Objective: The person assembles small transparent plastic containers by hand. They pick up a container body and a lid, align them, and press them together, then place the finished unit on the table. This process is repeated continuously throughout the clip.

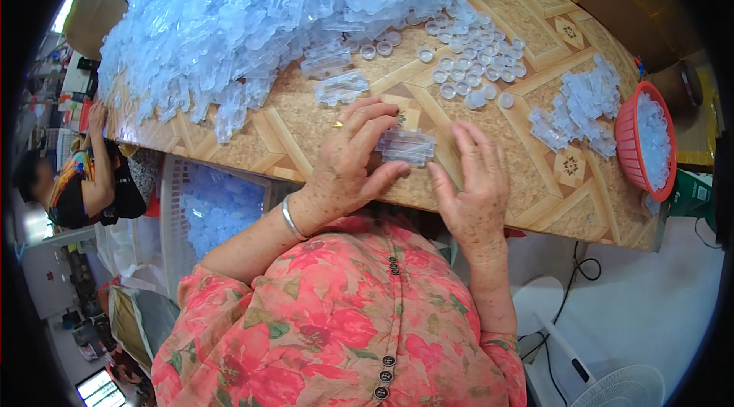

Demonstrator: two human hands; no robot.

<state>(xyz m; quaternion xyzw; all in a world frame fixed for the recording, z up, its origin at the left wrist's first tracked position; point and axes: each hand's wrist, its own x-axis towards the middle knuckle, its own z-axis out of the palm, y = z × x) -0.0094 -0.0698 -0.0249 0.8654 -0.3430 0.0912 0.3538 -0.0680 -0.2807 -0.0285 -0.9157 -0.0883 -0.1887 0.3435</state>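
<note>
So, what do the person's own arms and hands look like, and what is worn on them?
Both forearms are bare. The left hand has a thin silver bangle at the wrist. The right hand shows no ring or bracelet. The short sleeves belong to a pink blouse with red flowers, green leaves and dark buttons.

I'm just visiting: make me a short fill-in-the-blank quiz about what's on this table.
1. Both hands hold one clear plastic piece above the ____.
2. The basket at the table's right end is ____ in colour.
3. The left hand wears a silver ____ at the wrist.
4. The small round caps lie to the ____ of the big plastic heap.

Missing words: table; red; bracelet; right
</note>
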